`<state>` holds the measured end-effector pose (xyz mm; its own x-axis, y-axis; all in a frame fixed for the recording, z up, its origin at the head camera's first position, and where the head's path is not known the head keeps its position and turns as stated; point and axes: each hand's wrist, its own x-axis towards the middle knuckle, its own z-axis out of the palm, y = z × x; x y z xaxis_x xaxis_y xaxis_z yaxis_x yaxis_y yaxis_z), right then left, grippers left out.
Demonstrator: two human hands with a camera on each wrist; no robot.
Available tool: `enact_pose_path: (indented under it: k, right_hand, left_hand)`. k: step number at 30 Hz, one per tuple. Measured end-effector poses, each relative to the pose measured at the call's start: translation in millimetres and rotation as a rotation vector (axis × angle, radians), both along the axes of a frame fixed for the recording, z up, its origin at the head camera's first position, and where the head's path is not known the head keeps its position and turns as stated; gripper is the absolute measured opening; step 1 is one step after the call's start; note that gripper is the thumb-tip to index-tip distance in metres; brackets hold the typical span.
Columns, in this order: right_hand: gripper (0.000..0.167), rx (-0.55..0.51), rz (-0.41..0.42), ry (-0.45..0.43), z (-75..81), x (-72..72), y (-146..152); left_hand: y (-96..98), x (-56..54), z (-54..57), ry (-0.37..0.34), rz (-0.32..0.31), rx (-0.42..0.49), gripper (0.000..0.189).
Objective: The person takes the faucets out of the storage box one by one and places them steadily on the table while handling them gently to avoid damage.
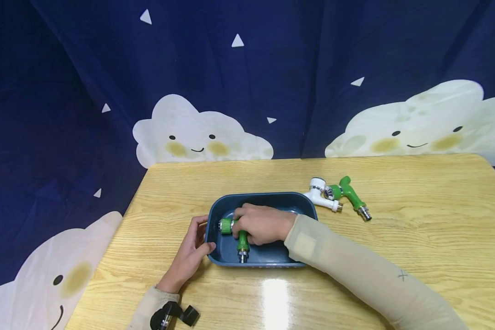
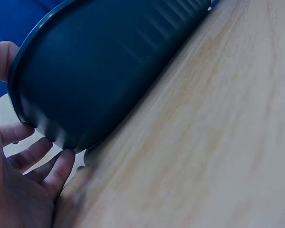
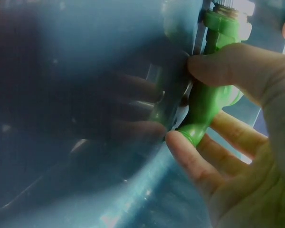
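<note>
A dark blue plastic bin (image 1: 268, 264) stands on the wooden table in the head view. Inside its left half lies a green tap (image 1: 243, 241) with a ribbed green knob and a metal spout end. My right hand (image 1: 266, 224) reaches into the bin from the right and holds this tap; in the right wrist view, thumb and fingers pinch the green body (image 3: 206, 102) from either side. My left hand (image 1: 188, 256) grips the bin's left end, thumb over the rim. Its fingertips (image 2: 61, 166) press against the outer wall in the left wrist view.
Just beyond the bin's back right corner lie a white tap (image 1: 323, 200) and another green tap (image 1: 352, 195), close against each other. A dark blue curtain (image 1: 247, 78) with clouds hangs behind the table (image 1: 429, 220).
</note>
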<state>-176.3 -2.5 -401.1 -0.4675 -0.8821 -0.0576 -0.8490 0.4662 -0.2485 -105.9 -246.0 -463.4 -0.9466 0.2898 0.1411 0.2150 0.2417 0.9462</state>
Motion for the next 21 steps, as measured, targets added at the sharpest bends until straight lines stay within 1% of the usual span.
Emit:
enact_pose_path:
  k: [10,21]
  right_hand:
    - [0.025,0.007,0.001,0.011,0.0,0.8,0.8]
    - [0.023,0.007,0.004,0.02,0.4,0.0,0.9]
  left_hand:
    - [0.0,0.0,-0.9,0.004,-0.016,0.021,0.063]
    - [0.0,0.2,0.0,0.008,-0.01,0.006,0.063]
